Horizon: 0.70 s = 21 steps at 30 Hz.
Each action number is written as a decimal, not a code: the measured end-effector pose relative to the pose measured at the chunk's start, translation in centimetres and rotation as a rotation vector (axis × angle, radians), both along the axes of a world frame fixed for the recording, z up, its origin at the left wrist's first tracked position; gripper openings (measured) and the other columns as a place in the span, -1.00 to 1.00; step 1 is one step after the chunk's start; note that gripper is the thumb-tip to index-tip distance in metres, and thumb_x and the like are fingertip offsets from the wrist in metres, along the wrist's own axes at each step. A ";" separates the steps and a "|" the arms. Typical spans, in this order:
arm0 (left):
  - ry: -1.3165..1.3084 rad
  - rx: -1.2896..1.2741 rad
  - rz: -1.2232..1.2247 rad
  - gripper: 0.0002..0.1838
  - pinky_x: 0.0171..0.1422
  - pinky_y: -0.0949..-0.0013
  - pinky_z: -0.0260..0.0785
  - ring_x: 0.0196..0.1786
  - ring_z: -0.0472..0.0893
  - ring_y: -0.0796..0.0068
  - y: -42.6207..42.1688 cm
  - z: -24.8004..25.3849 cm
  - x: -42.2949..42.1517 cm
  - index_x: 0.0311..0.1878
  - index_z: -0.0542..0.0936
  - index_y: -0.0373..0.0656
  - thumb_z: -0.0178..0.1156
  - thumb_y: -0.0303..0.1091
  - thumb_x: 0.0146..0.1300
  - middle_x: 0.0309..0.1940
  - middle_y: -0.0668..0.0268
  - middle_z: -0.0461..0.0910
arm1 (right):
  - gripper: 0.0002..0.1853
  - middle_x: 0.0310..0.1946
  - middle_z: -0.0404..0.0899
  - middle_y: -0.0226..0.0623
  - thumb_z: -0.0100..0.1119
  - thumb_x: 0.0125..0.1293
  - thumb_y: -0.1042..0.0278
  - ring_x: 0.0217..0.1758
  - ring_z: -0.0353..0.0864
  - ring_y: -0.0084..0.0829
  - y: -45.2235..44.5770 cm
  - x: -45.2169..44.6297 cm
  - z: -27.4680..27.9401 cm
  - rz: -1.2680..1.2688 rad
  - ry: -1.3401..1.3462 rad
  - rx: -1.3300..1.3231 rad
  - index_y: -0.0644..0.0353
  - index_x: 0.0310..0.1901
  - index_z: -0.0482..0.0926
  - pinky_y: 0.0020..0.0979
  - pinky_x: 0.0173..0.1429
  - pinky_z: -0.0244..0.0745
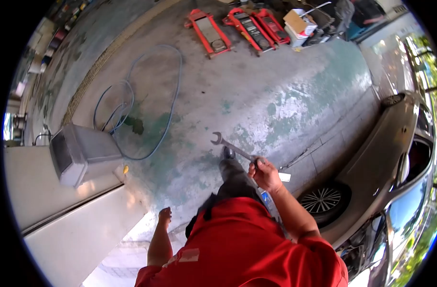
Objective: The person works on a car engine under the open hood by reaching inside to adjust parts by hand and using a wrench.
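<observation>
My right hand is closed around the lower part of an open-end wrench. The wrench's forked jaw points forward and to the left over the floor, and its other end is hidden in my grip. Down by my left side hangs my left hand, loose and slightly curled, with nothing visible in it. A dark shoe shows just below the wrench.
To the right stands a car with its front wheel near me. A blue hose loops across the floor. At left is a grey housing on a light cabinet. Red floor jacks and a cardboard box sit ahead.
</observation>
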<state>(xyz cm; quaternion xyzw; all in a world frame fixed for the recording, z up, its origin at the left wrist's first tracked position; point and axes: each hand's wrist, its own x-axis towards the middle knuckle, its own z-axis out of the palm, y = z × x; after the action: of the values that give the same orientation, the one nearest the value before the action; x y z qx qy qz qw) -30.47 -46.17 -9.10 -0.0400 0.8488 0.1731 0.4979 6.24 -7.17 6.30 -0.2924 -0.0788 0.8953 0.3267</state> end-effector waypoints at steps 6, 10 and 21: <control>-0.106 -0.151 0.364 -0.59 -0.39 0.27 0.31 -0.37 0.48 0.40 1.7 7.1 -2.4 -0.02 0.45 -0.07 -0.05 0.06 0.32 -0.26 0.30 0.54 | -0.70 -0.35 0.51 -0.28 0.12 0.29 0.28 -0.32 0.42 -0.42 15.5 -13.3 4.7 0.245 0.078 0.070 0.22 -0.01 0.46 -0.37 -0.19 0.33; -0.191 -0.275 0.399 -0.40 -0.18 0.03 0.44 -0.17 0.56 0.10 2.2 7.5 -1.9 0.07 0.41 -0.24 -0.02 0.14 0.27 -0.16 0.09 0.57 | -0.69 -0.36 0.53 -0.30 0.12 0.30 0.28 -0.34 0.42 -0.43 24.6 -23.7 6.2 0.375 0.102 0.122 0.24 0.02 0.48 -0.36 -0.19 0.33; 0.099 -0.023 -0.209 -0.46 -0.14 0.07 0.37 -0.23 0.57 0.25 28.9 4.1 -37.6 -0.15 0.55 -0.20 -0.03 0.16 0.28 -0.34 0.08 0.57 | -0.74 -0.34 0.53 -0.28 0.11 0.30 0.29 -0.34 0.40 -0.40 41.6 -51.9 13.4 0.401 0.066 0.090 0.19 -0.04 0.48 -0.33 -0.21 0.32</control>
<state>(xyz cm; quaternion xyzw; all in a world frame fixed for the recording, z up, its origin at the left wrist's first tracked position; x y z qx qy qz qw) -68.09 -17.26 -5.03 0.0518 0.8738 0.1124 0.4703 -45.65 34.41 19.71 -0.2263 -0.1646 0.9471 0.1571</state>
